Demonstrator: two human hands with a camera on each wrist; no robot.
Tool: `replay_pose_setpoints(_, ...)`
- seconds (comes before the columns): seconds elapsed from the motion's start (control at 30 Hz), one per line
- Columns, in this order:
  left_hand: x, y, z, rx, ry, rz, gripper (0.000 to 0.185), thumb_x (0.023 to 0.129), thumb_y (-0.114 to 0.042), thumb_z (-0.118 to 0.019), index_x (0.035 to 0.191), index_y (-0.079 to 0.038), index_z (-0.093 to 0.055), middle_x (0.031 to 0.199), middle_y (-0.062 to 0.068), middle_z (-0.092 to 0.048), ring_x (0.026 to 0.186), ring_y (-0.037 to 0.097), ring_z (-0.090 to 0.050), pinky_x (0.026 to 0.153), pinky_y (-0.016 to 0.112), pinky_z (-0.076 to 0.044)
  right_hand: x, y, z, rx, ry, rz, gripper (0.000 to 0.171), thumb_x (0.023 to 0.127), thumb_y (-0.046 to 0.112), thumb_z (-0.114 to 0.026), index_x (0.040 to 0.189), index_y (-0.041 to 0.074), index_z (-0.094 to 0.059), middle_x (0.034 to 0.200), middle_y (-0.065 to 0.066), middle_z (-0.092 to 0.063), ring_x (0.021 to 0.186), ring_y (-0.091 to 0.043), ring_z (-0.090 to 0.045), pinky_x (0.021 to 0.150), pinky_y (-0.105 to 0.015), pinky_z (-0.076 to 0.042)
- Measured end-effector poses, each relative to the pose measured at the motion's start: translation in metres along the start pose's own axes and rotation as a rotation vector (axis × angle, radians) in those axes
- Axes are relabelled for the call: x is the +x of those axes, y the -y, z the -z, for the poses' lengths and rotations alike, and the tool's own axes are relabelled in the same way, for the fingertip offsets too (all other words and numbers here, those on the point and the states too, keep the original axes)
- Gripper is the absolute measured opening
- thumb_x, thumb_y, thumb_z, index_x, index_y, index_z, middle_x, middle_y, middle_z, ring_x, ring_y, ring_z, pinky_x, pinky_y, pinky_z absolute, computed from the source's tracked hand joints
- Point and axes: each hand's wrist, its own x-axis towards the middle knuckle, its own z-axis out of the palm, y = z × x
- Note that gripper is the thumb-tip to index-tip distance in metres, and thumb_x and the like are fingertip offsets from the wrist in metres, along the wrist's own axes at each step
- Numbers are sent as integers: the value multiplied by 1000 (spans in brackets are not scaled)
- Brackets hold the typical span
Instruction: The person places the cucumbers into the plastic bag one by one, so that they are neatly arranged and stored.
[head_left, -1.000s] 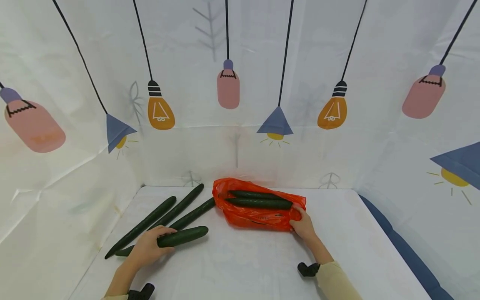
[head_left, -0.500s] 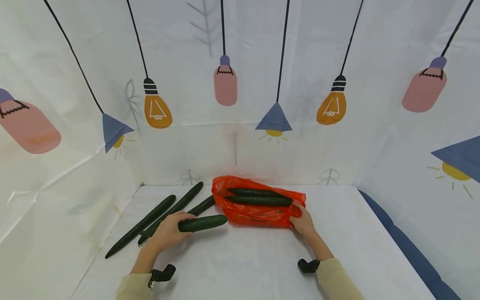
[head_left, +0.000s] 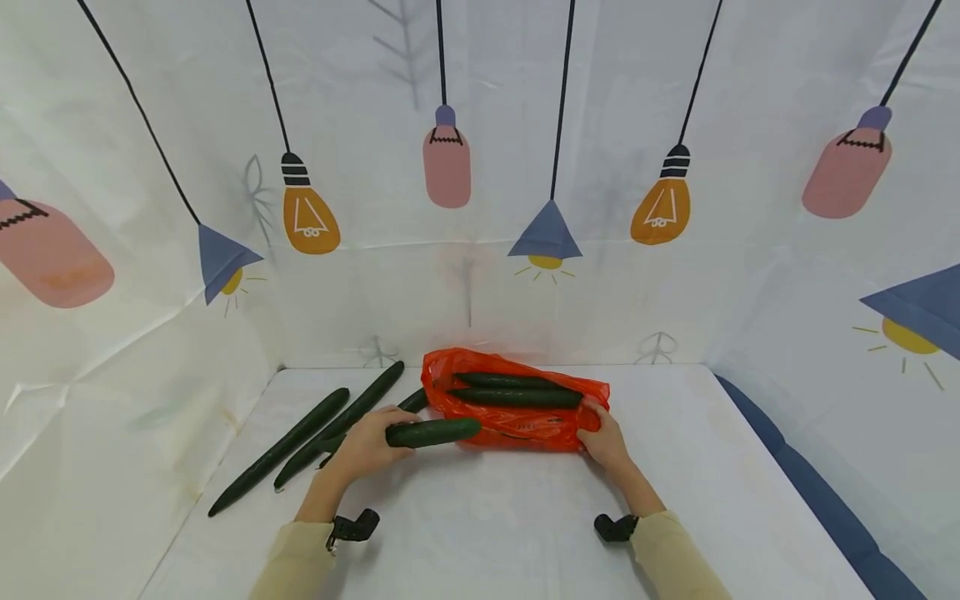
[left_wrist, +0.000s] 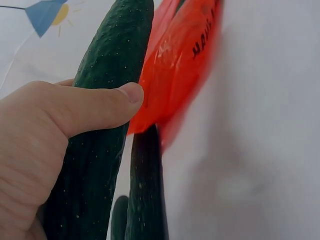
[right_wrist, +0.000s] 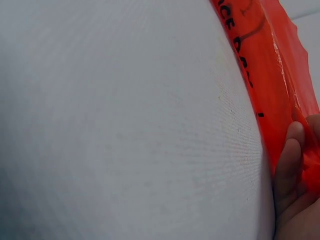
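left hand gripping a cucumber beside the bag's mouth | right hand pinching the red bag on the table | black print on bag unreadable

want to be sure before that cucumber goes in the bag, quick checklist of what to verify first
1. Left hand grips the cucumber firmly: ok, thumb wraps it in the left wrist view.
2. Right hand holds the orange bag at its right end: ok.
3. Bag mouth open wide enough: cannot tell.
4. Room inside beside the two cucumbers already there: cannot tell.
5. Cucumber tip aimed at the bag: ok, it overlaps the bag's near edge.
6. Loose cucumbers out of the way: ok.
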Motion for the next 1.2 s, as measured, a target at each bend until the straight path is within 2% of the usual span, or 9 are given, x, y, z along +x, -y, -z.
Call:
replay_pose_setpoints(0.23, 14, -10, -3, -23, 26, -44, 46, 72, -19, -88, 114, -27, -70, 100, -14, -60, 90, 11, -56, 83, 39, -50, 1, -1, 0, 5, 2, -12, 62, 89, -1, -57, 147, 9, -36, 134, -24, -37, 54, -20, -53, 56, -30, -51)
replay_pose_setpoints(0.4, 23, -13, -8, -27, 51, -54, 44, 73, -18, -87, 114, -26, -70, 95, -14, -59, 87, 11, -55, 79, 36, -49, 0, -2, -1, 7, -4, -13, 63, 89, -1, -57, 147, 10, -37, 135, -23, -37, 55, -20, -53, 56, -30, -51)
replay_pose_setpoints(0.5, 27, -16, -11, -37, 58, -76, 44, 73, -17, -87, 113, -23, -70, 98, -11, -60, 89, 12, -55, 80, 38, -49, 1, -3, -1, 1, -9, -9, 63, 88, -2, -57, 147, 9, -37, 135, -23, -38, 54, -20, -53, 55, -29, -51)
replay_pose_setpoints(0.7, 37, -23, -15, -48, 59, -115, 43, 73, -17, -87, 111, -25, -70, 105, -10, -62, 95, 13, -56, 85, 40, -50, 2, -4, -1, 0, -8, -6, 63, 88, -1, -57, 147, 8, -37, 134, -23, -38, 55, -20, -53, 55, -30, -51)
replay_pose_setpoints(1.0, 52, -33, -25, -29, 75, -134, 45, 72, -17, -87, 113, -25, -71, 107, -9, -62, 99, 15, -56, 89, 41, -47, 1, -4, 0, 3, -7, -7, 62, 88, -1, -57, 147, 9, -37, 133, -24, -38, 55, -20, -54, 55, -30, -51)
replay_pose_setpoints(1.2, 60, -40, -31, -11, 99, -137, 44, 74, -26, -86, 114, -29, -69, 108, -11, -61, 99, 13, -57, 89, 41, -48, -1, -3, -1, 8, -14, -18, 62, 89, 0, -58, 147, 11, -38, 133, -24, -38, 56, -21, -53, 55, -29, -51)
